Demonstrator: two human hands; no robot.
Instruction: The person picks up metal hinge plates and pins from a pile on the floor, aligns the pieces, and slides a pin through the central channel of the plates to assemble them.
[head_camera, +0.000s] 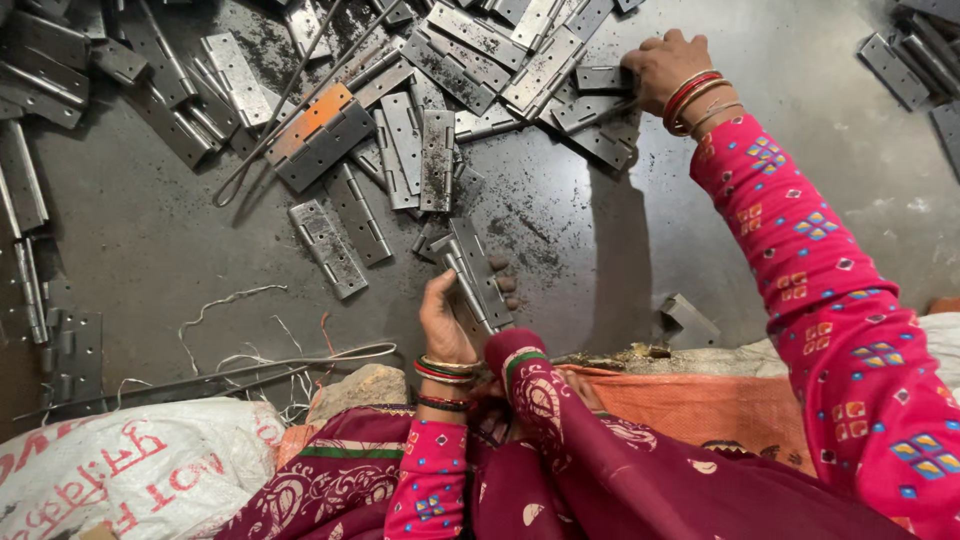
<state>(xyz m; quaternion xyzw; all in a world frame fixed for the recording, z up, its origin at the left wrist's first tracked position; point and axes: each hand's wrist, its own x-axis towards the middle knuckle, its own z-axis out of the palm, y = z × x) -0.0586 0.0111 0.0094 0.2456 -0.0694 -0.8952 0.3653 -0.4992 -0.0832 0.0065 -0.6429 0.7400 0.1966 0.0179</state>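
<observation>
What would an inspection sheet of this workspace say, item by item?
Surface: dark, dusty grey floor with black grit.
Job's things: stack of long grey metal hinges in the left hand; the right hand rests on a heap of flat grey metal hinges.
Clutter: orange-painted hinge, thin metal rods, white string scraps.
Grip: left shut on the stack; right unclear.
Cables: nothing seen.
Surroundings: white printed sack, orange woven sack.
</observation>
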